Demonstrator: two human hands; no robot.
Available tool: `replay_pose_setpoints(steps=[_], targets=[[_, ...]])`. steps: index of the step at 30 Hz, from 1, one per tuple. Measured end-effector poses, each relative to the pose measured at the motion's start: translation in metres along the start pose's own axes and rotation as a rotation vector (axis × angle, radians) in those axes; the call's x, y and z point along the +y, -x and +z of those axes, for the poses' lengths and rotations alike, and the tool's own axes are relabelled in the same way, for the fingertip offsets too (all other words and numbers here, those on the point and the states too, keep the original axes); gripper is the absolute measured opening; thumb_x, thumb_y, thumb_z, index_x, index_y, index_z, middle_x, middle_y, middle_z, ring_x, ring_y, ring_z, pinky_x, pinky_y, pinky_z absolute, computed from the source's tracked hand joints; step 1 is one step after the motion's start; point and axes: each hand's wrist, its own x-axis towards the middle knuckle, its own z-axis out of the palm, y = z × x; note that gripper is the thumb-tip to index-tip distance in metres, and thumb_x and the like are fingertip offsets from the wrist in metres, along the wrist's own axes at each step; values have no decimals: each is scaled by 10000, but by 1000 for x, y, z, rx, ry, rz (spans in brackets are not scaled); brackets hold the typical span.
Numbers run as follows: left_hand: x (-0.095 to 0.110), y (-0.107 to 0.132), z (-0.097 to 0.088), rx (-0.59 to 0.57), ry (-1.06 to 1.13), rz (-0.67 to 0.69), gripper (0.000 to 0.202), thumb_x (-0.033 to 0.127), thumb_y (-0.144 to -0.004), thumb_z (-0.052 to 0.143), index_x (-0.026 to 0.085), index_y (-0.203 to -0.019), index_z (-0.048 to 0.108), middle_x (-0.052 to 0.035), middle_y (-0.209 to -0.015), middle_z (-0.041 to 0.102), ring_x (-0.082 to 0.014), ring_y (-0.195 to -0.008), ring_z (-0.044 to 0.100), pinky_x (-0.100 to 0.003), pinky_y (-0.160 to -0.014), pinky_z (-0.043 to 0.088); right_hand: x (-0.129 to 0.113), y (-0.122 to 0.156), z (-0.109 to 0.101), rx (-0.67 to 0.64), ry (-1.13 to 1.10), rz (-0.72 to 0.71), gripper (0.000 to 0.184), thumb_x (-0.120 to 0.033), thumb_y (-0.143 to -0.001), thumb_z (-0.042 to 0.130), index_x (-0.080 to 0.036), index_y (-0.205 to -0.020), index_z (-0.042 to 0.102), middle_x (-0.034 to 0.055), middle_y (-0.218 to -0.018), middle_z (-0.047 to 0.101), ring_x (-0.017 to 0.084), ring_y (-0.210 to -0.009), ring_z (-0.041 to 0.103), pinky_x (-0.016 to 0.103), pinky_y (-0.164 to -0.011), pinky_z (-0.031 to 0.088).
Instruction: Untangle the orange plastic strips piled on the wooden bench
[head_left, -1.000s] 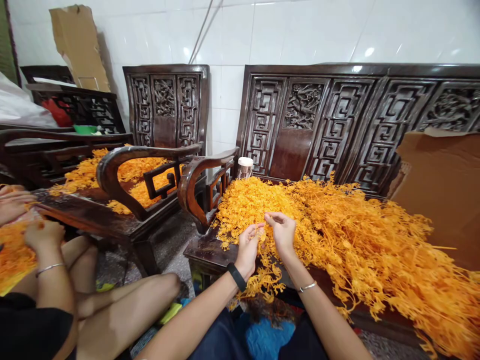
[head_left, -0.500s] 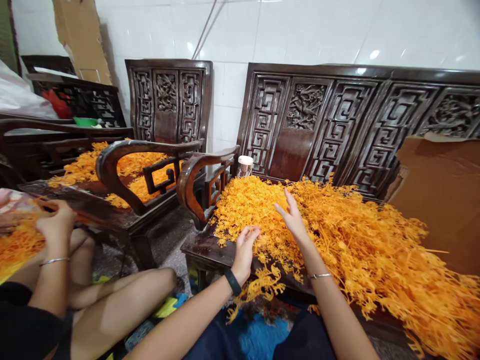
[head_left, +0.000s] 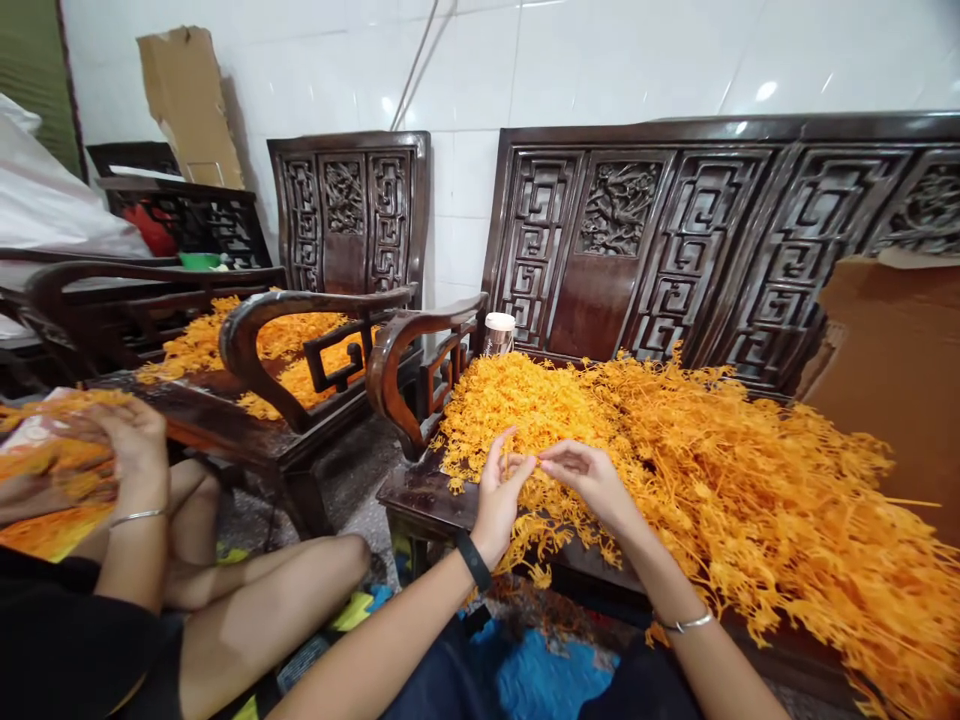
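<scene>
A big heap of orange plastic sprigs (head_left: pixel 720 480) covers the seat of the dark carved wooden bench (head_left: pixel 420 495) in front of me. My left hand (head_left: pixel 499 490), with a black band on the wrist, pinches a thin orange sprig (head_left: pixel 508 462) between thumb and fingers at the heap's near left edge. My right hand (head_left: pixel 592 475), a silver bangle on its wrist, is curled with its fingertips closed right beside the left hand; what it pinches is too small to make out. Both hands hover just above the pile.
Another person sits at my left, a hand (head_left: pixel 127 435) on an orange bundle (head_left: pixel 52 480). A carved armchair (head_left: pixel 315 330) holds more orange sprigs. A white-lidded jar (head_left: pixel 498 335) stands at the bench's back left. Cardboard (head_left: pixel 892 370) leans at the right.
My right hand, stretched open over the heap half a second ago, has drawn back and closed beside my left hand. The left hand has lifted into a pinch on a sprig.
</scene>
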Motion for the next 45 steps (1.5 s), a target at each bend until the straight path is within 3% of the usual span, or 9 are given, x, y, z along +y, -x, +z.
replay_pose_setpoints(steps=[4, 12, 18, 24, 27, 33, 39, 42, 45], targets=[[6, 1, 0, -177, -55, -49, 368, 271, -688, 656, 156, -1029, 584, -16, -774, 565, -103, -698, 516, -233, -713, 424, -1, -3, -3, 188, 91, -130, 153, -318, -677, 649, -166, -687, 627, 51, -707, 639, 192, -686, 594, 330, -691, 464], [13, -7, -2, -109, -3, -33, 284, 242, -660, 678, 134, -919, 635, -61, -960, 593, -100, -773, 512, -209, -728, 401, -1, -16, 17, 488, 285, -302, 81, -209, -744, 555, -175, -696, 611, 38, -736, 635, 179, -709, 583, 312, -710, 445], [19, -10, -6, -60, 143, -83, 328, 237, -634, 698, 116, -931, 632, -54, -890, 584, -71, -649, 486, -206, -654, 393, -3, -26, 36, 603, 369, -466, 113, -193, -769, 515, -163, -709, 606, 32, -720, 622, 166, -695, 571, 300, -678, 440], [27, 24, -4, -99, 53, -183, 352, 235, -663, 681, 114, -987, 617, -15, -722, 542, -72, -601, 474, -201, -617, 377, -3, -51, -29, 986, 160, -482, 123, -243, -701, 607, -123, -727, 598, 48, -708, 603, 163, -658, 564, 320, -671, 457], [26, 28, -3, -126, -30, -172, 361, 292, -699, 654, 117, -1009, 601, -23, -755, 554, -89, -648, 506, -222, -684, 396, -4, -50, -45, 1052, 83, -596, 180, -282, -737, 606, -122, -820, 587, 61, -801, 591, 167, -765, 572, 332, -750, 455], [20, 6, -11, -112, -106, -52, 406, 367, -714, 627, 142, -1042, 548, -40, -841, 557, -131, -744, 521, -236, -664, 417, -8, -48, -17, 960, 215, -712, 246, -315, -831, 507, -154, -1017, 513, 92, -1006, 511, 186, -945, 526, 367, -847, 427], [22, 2, -14, -64, -138, 18, 395, 395, -820, 493, 168, -1143, 480, -32, -830, 578, -115, -702, 518, -237, -723, 409, 26, -63, -28, 553, 582, -279, 511, -511, -732, 542, -144, -1085, 495, 178, -1257, 387, 334, -1212, 305, 558, -974, 219], [19, 0, -16, -39, -100, 15, 430, 424, -835, 460, 206, -1205, 444, -56, -986, 589, -132, -782, 546, -248, -754, 412, 31, -48, -26, 443, 456, -282, 430, -495, -750, 533, -155, -1014, 539, 142, -1165, 497, 285, -1140, 414, 485, -958, 297], [13, -4, -19, -2, -76, 3, 437, 422, -819, 490, 256, -1221, 444, -49, -1246, 475, -172, -1009, 522, -258, -844, 396, 16, -25, -12, 335, 259, -248, 290, -431, -816, 494, -159, -834, 592, 90, -903, 609, 220, -893, 562, 391, -833, 418]])
